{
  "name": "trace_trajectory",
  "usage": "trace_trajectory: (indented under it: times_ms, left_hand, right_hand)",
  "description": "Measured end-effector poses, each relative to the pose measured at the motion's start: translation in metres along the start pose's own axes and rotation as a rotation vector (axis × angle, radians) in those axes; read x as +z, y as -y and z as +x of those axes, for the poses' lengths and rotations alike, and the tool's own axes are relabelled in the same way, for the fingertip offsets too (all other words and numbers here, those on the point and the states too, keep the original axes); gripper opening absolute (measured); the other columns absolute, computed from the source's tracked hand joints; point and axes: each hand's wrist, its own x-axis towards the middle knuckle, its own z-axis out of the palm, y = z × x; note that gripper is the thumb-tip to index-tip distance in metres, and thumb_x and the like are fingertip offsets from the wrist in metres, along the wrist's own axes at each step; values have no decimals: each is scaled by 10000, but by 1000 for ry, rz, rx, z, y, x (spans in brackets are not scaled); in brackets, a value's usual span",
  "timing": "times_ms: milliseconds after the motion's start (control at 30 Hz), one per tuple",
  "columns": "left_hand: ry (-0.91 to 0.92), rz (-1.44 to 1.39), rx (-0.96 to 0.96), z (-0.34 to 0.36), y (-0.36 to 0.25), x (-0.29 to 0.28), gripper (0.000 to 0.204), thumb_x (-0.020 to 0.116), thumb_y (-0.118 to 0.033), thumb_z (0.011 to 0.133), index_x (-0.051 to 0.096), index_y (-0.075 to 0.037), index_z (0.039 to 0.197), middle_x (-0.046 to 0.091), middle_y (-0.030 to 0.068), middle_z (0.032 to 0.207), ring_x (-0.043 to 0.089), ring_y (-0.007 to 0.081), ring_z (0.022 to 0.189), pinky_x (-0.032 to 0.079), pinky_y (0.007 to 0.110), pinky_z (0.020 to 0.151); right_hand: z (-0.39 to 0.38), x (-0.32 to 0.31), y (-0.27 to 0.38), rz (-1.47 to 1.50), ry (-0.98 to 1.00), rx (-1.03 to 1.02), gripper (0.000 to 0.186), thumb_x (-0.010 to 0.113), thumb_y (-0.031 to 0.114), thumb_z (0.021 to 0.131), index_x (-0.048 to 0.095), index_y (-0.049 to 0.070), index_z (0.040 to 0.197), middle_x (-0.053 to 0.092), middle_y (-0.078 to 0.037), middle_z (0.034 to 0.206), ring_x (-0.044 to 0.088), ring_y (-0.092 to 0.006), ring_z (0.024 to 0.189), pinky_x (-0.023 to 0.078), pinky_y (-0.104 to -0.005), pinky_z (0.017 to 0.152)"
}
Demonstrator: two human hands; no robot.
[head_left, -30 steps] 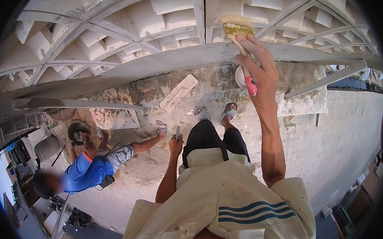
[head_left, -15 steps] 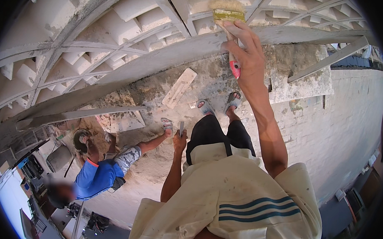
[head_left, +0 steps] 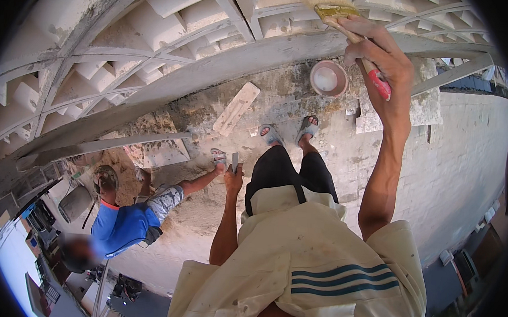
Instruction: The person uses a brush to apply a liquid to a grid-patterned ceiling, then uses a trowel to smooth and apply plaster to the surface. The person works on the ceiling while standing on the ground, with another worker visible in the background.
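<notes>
My right hand is raised at the upper right, its fingers closed around the handle of a wide paintbrush. The brush has a pale handle with a red end and a yellowish band. Its bristles point up against the pale lattice wall, or very close to it. Low at my left side, my left hand grips a scraper; only its narrow grey blade shows above the fingers. A round pinkish bucket with whitish stuff inside stands on the ground below the brush.
A pale wooden board lies in front of my sandalled feet. Slanting props lean near the wall on both sides, and a stained panel lies at right. Another person in a blue shirt works at the left, holding a round dark thing.
My right hand has moved right with the paintbrush, which now tilts more to the left. The bucket has come into sight. The person at left has shifted an arm.
</notes>
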Motion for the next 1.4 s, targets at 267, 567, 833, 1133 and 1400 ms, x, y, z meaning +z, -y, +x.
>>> trace_trajectory:
  times_ms: [267, 567, 833, 1133, 1400]
  left_hand:
    - [70, 49, -10, -17, -15, 5, 422, 684, -407, 1031, 701, 14, 1040, 746, 136, 749, 742, 271, 712, 559, 430, 690]
    - [79, 131, -9, -9, -30, -8, 452, 706, -426, 1009, 701, 15, 1107, 736, 108, 730, 712, 254, 683, 543, 421, 670]
    - [133, 205, 71, 10, -15, -24, 386, 687, -387, 1009, 725, -4, 1053, 761, 150, 784, 745, 281, 696, 567, 435, 675]
    - [146, 265, 43, 8, -29, -22, 483, 661, -489, 1009, 722, -11, 1039, 770, 123, 746, 760, 341, 738, 572, 478, 747]
    - [113, 176, 69, -4, -27, -25, 494, 681, -486, 1008, 735, -1, 1085, 768, 129, 762, 763, 321, 749, 572, 463, 728]
  right_hand:
    - [9, 1, 18, -64, -4, 10, 225, 728, -117, 809, 707, 21, 985, 732, -108, 1266, 737, -282, 1119, 577, -328, 870]
    - [-35, 30, 18, 38, -169, 155, 245, 750, -104, 745, 715, 67, 917, 740, -81, 1261, 742, -310, 1093, 601, -366, 855]
    - [-1, 43, 5, 41, -832, -26, 209, 791, -145, 866, 753, 58, 902, 680, -189, 1322, 700, -311, 1232, 643, -416, 1012]
    - [-5, 27, 25, 43, -772, 8, 288, 766, -178, 793, 781, 63, 950, 664, -193, 1353, 689, -343, 1233, 596, -412, 1025]
    - [-20, 41, 30, 57, -629, 125, 272, 766, -164, 809, 793, 72, 942, 676, -173, 1382, 711, -296, 1202, 588, -388, 969]
